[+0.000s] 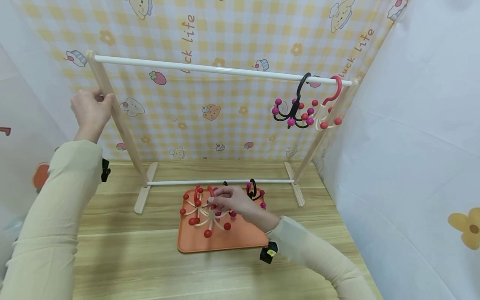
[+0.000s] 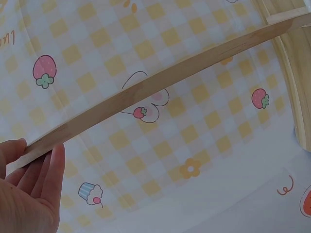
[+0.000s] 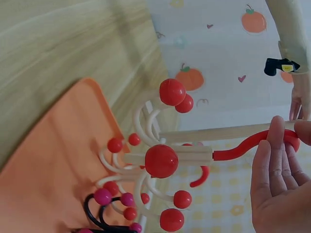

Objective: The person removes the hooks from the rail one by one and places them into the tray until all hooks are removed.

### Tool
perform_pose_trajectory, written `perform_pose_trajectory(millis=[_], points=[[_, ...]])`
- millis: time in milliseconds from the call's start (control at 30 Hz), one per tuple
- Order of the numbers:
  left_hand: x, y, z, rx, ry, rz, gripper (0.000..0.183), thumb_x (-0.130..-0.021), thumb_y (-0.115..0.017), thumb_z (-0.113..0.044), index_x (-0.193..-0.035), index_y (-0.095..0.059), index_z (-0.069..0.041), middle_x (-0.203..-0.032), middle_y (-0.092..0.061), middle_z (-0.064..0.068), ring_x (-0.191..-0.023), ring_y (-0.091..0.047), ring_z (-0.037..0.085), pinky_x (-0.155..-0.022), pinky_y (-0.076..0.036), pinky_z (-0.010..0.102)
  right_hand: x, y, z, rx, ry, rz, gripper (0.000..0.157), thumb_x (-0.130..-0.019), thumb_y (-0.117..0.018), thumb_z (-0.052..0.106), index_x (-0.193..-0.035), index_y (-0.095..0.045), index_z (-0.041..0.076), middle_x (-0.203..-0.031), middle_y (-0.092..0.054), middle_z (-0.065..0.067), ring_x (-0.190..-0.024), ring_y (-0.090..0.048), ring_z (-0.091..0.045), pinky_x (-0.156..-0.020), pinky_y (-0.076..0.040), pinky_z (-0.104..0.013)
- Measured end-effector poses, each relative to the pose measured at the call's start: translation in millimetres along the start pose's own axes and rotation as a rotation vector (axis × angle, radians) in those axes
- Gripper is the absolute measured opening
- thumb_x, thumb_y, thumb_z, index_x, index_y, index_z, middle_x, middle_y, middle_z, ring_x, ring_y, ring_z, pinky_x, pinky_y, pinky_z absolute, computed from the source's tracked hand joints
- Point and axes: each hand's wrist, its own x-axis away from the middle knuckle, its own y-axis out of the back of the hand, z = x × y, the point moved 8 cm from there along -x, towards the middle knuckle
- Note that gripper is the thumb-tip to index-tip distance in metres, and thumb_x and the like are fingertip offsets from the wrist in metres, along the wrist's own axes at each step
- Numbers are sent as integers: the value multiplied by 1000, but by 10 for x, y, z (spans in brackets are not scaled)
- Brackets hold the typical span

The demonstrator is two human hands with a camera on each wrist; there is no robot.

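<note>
My left hand [image 1: 91,110] grips the left wooden post [image 1: 126,133] of a standing rack below its top, thumb on one side and fingers on the other. Over the tray, my right hand [image 1: 232,201] pinches the red hook [image 3: 238,151] of a cream multi-arm hanger [image 3: 194,155] tipped with red balls. Whether that hanger touches the tray is hard to tell. Beside it on the orange tray [image 1: 240,235] lies another red-hooked hanger [image 1: 197,204]. Black hangers [image 1: 252,194] with magenta balls are at the tray's back, partly behind my right hand.
From the right end of the white top rail [image 1: 210,69] hang a black hanger [image 1: 295,109] and a red-hooked one [image 1: 333,93]. A lower white bar [image 1: 176,183] joins the rack's wooden feet [image 1: 140,200] behind the tray. White-covered walls [image 1: 405,104] flank the wooden table [image 1: 150,266].
</note>
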Motion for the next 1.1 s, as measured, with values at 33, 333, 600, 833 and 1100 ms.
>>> perform_pose_trajectory(millis=[33,333,600,833,1100], points=[[0,1,-1,0,-2,-1,41,-89,-44,-28,-122,-51,-5,-115,-53,16,-118,-37,26,-74,-44,23,-9,-24,-25,-9,0,5,18,-83,-60,11,-95,-57,-3,-82,-65,-10,-71,-61,-29,-63,-51,-34],[-9,4,-2,0,-7,-3,41,-88,-45,-28,-121,-52,-5,-114,-53,16,-117,-39,26,-70,-43,20,-82,-230,-277,-36,-22,6,17,-82,-62,12,-91,-59,-2,-81,-65,-15,-70,-62,-28,-63,-51,-34],[-7,4,3,7,-4,-1,41,-88,-45,-28,-121,-52,-5,-114,-53,16,-118,-37,25,-78,-43,25,-100,-385,-443,-62,-28,28,16,-81,-63,14,-90,-60,1,-83,-65,-15,-70,-63,-24,-69,-49,-39],[-2,7,2,7,-16,-11,40,-88,-45,-28,-119,-54,-4,-112,-55,15,-115,-41,26,-73,-40,22,-122,-453,-576,-68,-50,-9,15,-82,-62,8,-92,-60,-2,-85,-63,-21,-68,-63,-23,-70,-49,-41],[10,4,1,29,-12,-8,41,-89,-45,-28,-120,-52,-3,-113,-54,16,-120,-33,25,-91,-34,35,-158,-482,-691,-80,-48,-38,18,-81,-62,9,-95,-59,-3,-84,-63,-19,-67,-63,-19,-70,-49,-40]])
